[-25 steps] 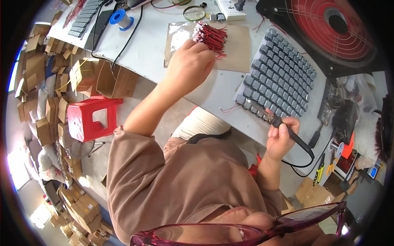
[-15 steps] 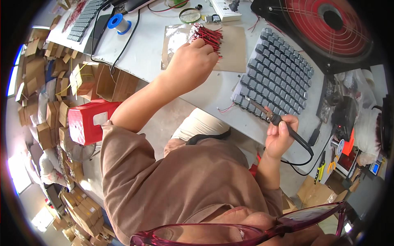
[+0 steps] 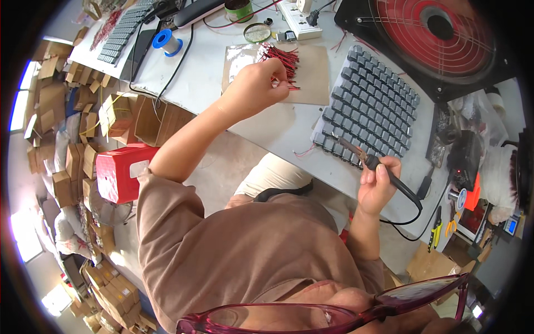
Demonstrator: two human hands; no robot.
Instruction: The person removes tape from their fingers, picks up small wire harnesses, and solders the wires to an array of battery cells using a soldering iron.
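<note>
My left hand is closed in a pinch at the near edge of a bundle of red and black wire leads. A small white end and a bit of red wire show at its fingertips, so it grips a wire lead. The bundle lies on a brown cardboard sheet. My right hand is wrapped round the handle of a soldering iron. The iron's tip points up and left, over the near edge of a block of grey, square-topped parts set in rows.
A black fan with a red grille stands at the far right. A blue solder spool, a round tin and a white power strip sit along the back. A red stool and cardboard boxes are at left.
My left hand has drawn back slightly toward me from the bundle, and a white end now shows at its fingertips. The right hand holds the iron almost still. The view has shifted a little.
</note>
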